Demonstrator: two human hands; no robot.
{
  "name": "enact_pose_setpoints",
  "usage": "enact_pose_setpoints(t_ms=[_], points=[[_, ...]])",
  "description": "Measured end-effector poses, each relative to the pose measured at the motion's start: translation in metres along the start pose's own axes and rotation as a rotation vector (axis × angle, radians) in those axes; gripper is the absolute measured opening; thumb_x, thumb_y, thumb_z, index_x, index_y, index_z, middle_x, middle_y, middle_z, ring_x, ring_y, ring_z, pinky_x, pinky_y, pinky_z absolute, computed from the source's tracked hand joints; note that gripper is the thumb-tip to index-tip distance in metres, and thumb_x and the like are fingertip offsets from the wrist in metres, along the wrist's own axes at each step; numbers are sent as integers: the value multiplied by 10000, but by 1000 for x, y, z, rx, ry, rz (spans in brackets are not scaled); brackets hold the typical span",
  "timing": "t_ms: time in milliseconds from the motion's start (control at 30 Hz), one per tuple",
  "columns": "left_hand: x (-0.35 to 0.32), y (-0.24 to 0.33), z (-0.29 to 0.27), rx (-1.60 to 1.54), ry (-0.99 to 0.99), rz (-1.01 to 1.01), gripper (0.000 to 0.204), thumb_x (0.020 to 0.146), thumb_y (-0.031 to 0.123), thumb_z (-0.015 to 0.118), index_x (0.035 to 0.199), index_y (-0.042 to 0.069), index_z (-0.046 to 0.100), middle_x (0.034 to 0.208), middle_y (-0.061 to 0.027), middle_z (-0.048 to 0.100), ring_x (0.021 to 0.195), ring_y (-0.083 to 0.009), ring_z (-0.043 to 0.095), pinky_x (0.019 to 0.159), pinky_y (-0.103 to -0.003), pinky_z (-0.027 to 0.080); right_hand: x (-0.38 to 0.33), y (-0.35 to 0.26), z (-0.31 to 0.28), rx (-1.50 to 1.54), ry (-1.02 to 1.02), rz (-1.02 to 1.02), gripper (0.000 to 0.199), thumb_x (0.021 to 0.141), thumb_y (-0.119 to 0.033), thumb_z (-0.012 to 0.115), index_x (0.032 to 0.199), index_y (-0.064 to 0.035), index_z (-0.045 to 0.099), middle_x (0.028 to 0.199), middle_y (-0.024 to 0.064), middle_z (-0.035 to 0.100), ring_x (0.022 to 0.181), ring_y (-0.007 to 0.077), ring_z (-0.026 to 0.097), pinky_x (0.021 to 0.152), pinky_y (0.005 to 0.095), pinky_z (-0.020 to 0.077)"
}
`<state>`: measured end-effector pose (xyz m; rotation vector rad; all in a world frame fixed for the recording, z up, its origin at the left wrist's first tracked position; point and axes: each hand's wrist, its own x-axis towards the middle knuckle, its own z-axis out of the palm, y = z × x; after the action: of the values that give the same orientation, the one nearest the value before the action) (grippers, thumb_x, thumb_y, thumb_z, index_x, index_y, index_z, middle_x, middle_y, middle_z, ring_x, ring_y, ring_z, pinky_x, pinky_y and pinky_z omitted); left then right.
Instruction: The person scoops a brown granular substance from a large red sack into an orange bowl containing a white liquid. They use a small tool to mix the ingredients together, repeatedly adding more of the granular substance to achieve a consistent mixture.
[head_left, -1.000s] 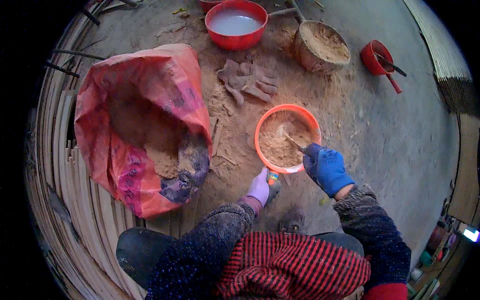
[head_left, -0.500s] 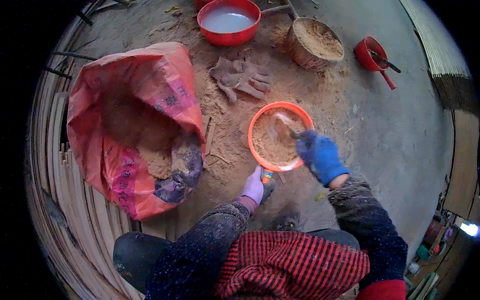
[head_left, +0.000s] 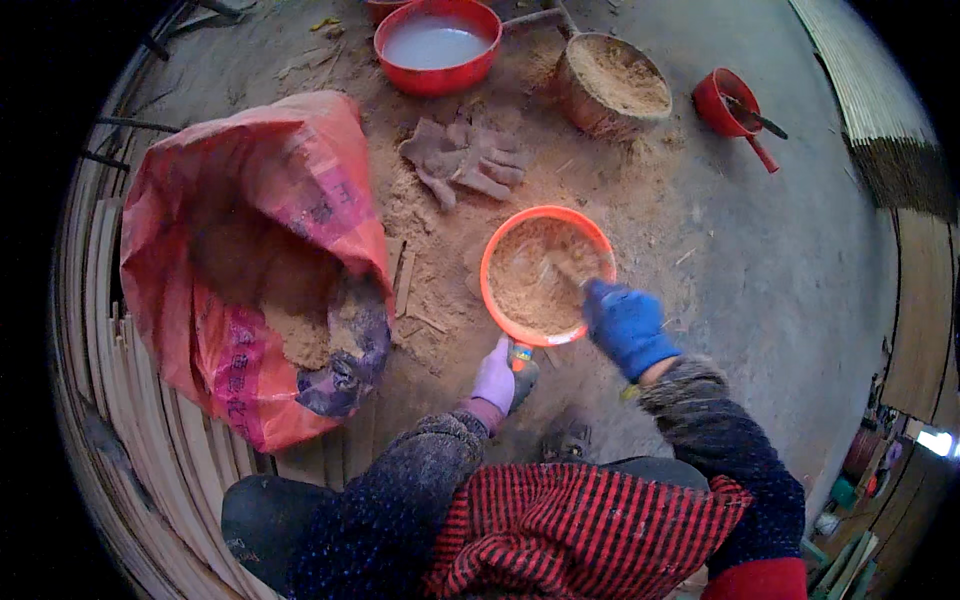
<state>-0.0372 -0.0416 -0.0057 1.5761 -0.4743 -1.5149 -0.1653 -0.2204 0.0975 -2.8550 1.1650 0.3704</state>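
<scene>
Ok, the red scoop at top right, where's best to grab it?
By its handle, coming from the lower right. The red scoop stands upright on the floor with a tool lying in its cup, so the rim is a poor grip; the handle juts out free.

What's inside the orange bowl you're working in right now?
The orange bowl holds tan sawdust-like powder. The right hand, in a blue glove, works a thin tool into it. The bowl's bottom is covered by the powder, and the tool's tip is buried.
</scene>
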Motion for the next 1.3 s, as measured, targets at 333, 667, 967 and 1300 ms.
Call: enact_pose_setpoints(t_ms=[333, 667, 967, 1300], points=[[-8, 11, -8, 182, 47, -9, 528, 759, 142, 719, 1229, 22, 509, 869, -52, 598, 704, -121, 541, 633, -305, 483, -1, 2, -26, -54, 25, -88, 55, 817, -156, 542, 846, -146, 589, 704, 84, 662, 565, 267, 648, 457, 424, 451], [-7, 0, -10, 119, 104, 38, 501, 754, 130, 697, 1212, 24, 522, 824, -62, 618, 664, -125, 569, 599, -304, 485, 38, 9, -70, -179, -219, -5, 102, 816, -182, 573, 793, -124, 654, 796, 144, 674, 671, 310, 659, 531, 408, 480], [-1, -20, -8, 188, 140, 70, 478, 754, 107, 694, 1194, 27, 525, 798, -50, 598, 631, -120, 549, 576, -298, 476, -12, -14, -37, 1340, -701, 667, 368, 874, -399, 651, 941, -41, 699, 689, 48, 631, 578, 105, 585, 528, 220, 449], [0, -24, -9, -195, 107, 25, 493, 765, 62, 707, 1218, 9, 518, 871, -26, 588, 744, -94, 538, 625, -267, 473, 5, -35, -77, 1268, -451, 452, 293, 897, -315, 586, 967, -49, 687, 765, 53, 653, 623, 118, 601, 520, 264, 461]])
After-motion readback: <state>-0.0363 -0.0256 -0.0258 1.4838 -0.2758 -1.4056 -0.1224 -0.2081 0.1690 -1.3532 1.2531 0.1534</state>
